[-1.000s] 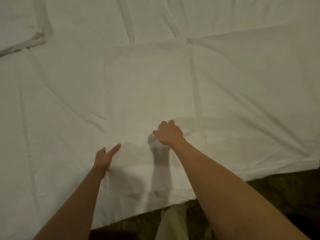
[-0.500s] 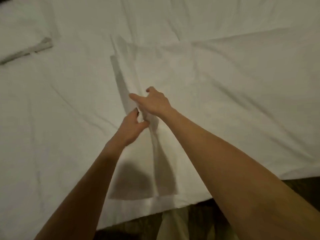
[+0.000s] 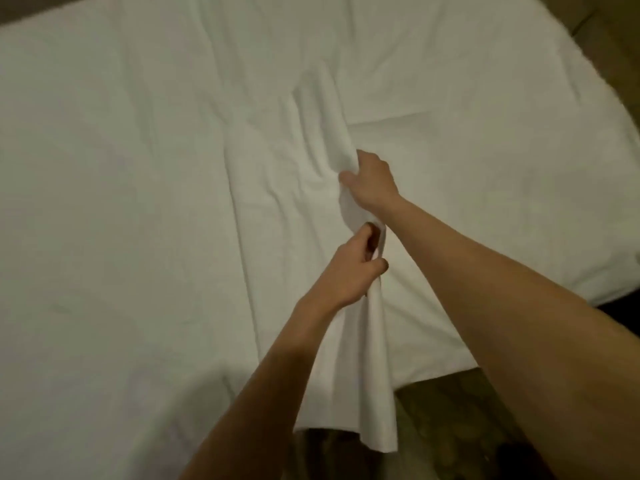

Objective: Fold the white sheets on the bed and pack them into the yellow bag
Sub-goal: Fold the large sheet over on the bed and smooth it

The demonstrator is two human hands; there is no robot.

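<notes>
Both hands, the left hand (image 3: 349,268) and right hand (image 3: 370,183), pinch the white sheet (image 3: 375,358) mid-frame above the bed (image 3: 104,168); folding looks barely begun, no yellow bag visible.

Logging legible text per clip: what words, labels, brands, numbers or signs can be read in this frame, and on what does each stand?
None: no text shows anywhere in the head view.
The white sheet is plain, with no tag or print in view.
The left hand and right hand that grip it bear no writing.
The patterned floor is dim and blurred; no lettering can be made out.
</notes>
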